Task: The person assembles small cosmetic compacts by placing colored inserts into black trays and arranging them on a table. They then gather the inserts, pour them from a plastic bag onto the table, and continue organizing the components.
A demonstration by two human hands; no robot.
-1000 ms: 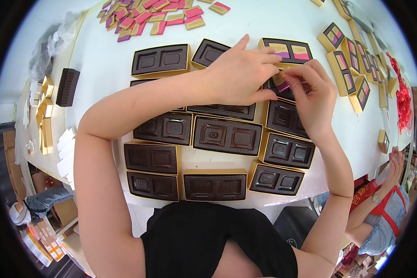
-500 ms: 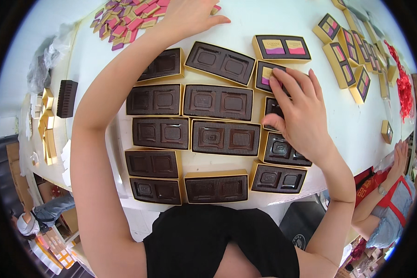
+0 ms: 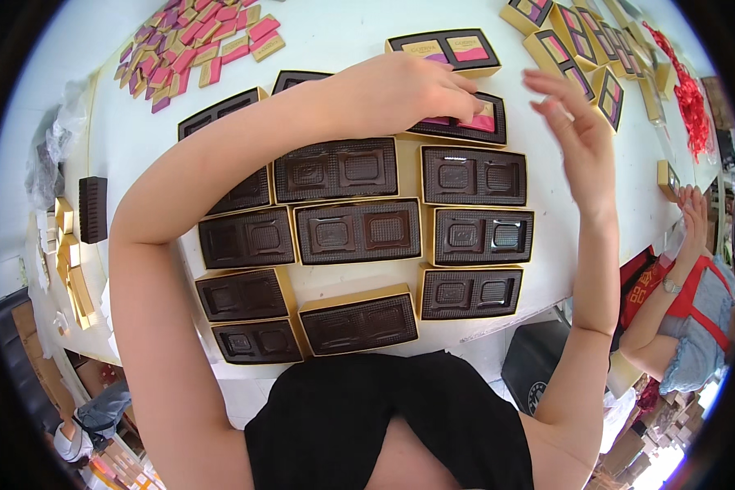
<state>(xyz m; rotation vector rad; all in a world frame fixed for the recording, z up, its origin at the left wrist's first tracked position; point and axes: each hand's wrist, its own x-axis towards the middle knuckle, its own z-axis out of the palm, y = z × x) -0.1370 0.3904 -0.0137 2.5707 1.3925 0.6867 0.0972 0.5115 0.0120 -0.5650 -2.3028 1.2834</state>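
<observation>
My left hand [image 3: 429,91] reaches across to a gold box [image 3: 498,135] with a dark two-well tray. Its fingertips close on a pink-and-gold wrapped chocolate [image 3: 478,122] at the tray's right well; a purple piece sits partly hidden in the left well. Just right of this box, my right hand [image 3: 581,139] is raised with fingers apart, holding nothing. Behind stands a box [image 3: 492,69] with one purple and one pink piece in its wells. Nearer me, rows of boxes with unfilled dark trays [image 3: 358,232] lie on the white table; my left forearm covers some of them.
Loose pink, purple and gold wrapped pieces [image 3: 194,51] lie heaped at the far left. Filled boxes [image 3: 570,49] cluster at the far right, beside red ribbon [image 3: 688,106]. A black ridged block [image 3: 93,210] stands at left. Another person's hand [image 3: 694,216] is at the right edge.
My left hand has moved from the heap to the second box at right, where a pink piece now shows. My right hand has left that box and shifted right. The view has shifted too.
</observation>
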